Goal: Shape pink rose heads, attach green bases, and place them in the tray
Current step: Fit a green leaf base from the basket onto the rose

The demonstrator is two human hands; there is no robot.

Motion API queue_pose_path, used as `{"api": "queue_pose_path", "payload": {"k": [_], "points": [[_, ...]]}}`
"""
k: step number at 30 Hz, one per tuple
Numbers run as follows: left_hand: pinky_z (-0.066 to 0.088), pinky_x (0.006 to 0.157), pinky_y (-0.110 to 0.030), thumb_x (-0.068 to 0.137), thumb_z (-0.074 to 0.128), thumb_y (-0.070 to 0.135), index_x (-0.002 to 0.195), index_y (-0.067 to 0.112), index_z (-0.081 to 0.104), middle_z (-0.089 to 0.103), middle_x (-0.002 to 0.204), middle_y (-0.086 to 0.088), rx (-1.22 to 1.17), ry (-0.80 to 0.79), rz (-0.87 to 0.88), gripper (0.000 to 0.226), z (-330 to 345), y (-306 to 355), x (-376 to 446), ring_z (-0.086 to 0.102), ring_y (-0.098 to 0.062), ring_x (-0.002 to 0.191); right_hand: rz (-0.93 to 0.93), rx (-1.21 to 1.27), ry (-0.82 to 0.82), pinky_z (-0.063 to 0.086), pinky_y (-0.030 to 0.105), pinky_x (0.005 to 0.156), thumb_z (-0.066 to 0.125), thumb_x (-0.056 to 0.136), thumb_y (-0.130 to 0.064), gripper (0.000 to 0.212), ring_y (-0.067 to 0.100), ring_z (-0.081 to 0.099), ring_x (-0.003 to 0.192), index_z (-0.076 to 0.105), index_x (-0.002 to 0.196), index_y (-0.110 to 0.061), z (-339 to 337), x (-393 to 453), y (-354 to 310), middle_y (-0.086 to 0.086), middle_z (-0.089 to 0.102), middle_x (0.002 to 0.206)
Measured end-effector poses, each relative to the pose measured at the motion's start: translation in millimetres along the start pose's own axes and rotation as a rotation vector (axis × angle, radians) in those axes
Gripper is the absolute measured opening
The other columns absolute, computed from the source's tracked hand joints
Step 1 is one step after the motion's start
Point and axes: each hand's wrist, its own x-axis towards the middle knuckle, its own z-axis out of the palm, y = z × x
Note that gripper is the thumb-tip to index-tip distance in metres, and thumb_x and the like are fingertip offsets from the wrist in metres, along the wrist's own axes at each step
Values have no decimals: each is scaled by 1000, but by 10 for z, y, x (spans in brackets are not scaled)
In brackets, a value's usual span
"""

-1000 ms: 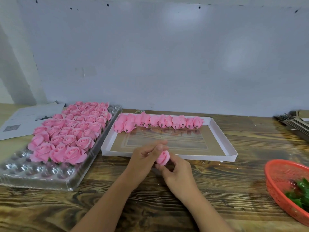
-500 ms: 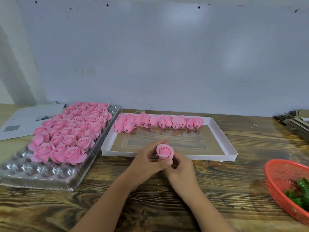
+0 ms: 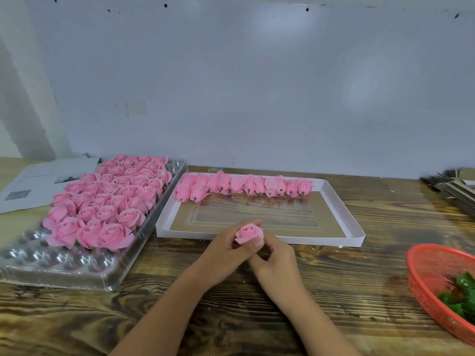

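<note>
Both hands meet over the wooden table (image 3: 257,312) in the head camera's view, working a single pink rose head (image 3: 248,234). Left hand (image 3: 226,255) curls its fingers round the bloom from the left, one fingertip reaching up beside the petals. Right hand (image 3: 279,263) pinches the flower from below and from the right, its fingers folded under it. The bloom faces up and toward the camera, held just in front of the near rim of a shallow white tray (image 3: 356,227).

Along the far side of that tray lies a row of pink rose heads (image 3: 244,185) on their sides, dark stub ends pointing toward the camera; the rest of the tray floor is bare.

To the left sits a clear plastic blister tray (image 3: 66,268), most of its cups filled with open pink roses (image 3: 108,201), the nearest rows of cups unfilled. Printed paper sheets (image 3: 38,183) lie beyond it.

At the right edge, an orange mesh basket (image 3: 431,271) holds green bases (image 3: 462,296). A stack of flat cardboard pieces (image 3: 452,188) rests at the far right.
</note>
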Motion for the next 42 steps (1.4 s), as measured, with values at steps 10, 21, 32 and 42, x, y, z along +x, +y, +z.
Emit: {"api": "queue_pose_path", "payload": {"k": [10,21,32,42], "points": [[51,94,-12,63,84,50,122,63,52,63,118,31,88,161,-27,68,-43,-57,-75,60,7,114,72,-47,16,47,6,69,81,77,-23,37,-11,63,87,63,96,-48,20,-12,-34,-26,70,79],[56,88,-18,53,83,52,127,47,58,71,113,17,86,278,-133,78,-188,-122,-383,68,1,102,23,-65,-91,50,16,61,76,75,-15,46,11,62,76,61,91,-55,141,-50,-32,-16,70,84],[60,82,-26,66,90,27,122,42,63,77,102,11,46,416,-159,64,-266,-2,-602,73,-6,94,31,1,-238,53,21,66,76,62,-58,50,11,62,79,60,109,-50,169,-117,-84,-16,67,91],[55,73,-27,73,82,42,120,42,62,69,105,13,272,860,-61,51,-1725,476,-1085,67,-11,92,52,-14,-212,44,11,68,55,100,-26,31,0,58,73,51,120,-50,122,-90,-12,-23,63,97]]}}
